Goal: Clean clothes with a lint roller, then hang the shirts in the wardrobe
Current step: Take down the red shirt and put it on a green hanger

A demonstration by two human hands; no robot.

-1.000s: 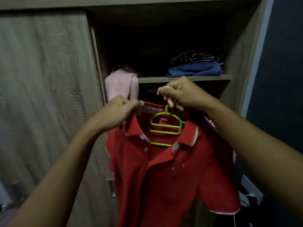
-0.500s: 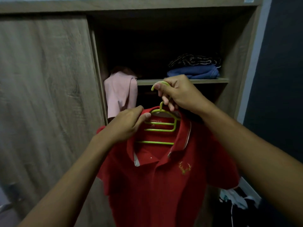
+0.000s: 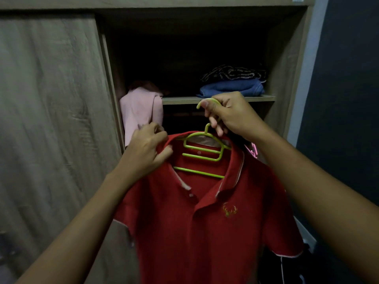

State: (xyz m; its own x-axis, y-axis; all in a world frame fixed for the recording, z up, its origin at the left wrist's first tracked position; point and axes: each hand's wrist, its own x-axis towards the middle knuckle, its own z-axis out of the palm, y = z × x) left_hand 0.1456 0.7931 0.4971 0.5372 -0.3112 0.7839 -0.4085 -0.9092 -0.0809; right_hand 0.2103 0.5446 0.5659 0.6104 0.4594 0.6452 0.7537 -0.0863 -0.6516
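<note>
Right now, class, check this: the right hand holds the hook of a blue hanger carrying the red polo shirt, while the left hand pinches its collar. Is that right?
The hanger is lime green, not blue; the head view shows it. The rest stands: the right hand holds its hook, the red polo shirt hangs on it, and the left hand pinches the collar.

In dim light, a wood-grain wardrobe (image 3: 51,99) stands beside a dark blue wall (image 3: 348,78).

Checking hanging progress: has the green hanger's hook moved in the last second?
Yes, slightly upward. The hook sat just below the shelf edge; now it overlaps it.
</note>
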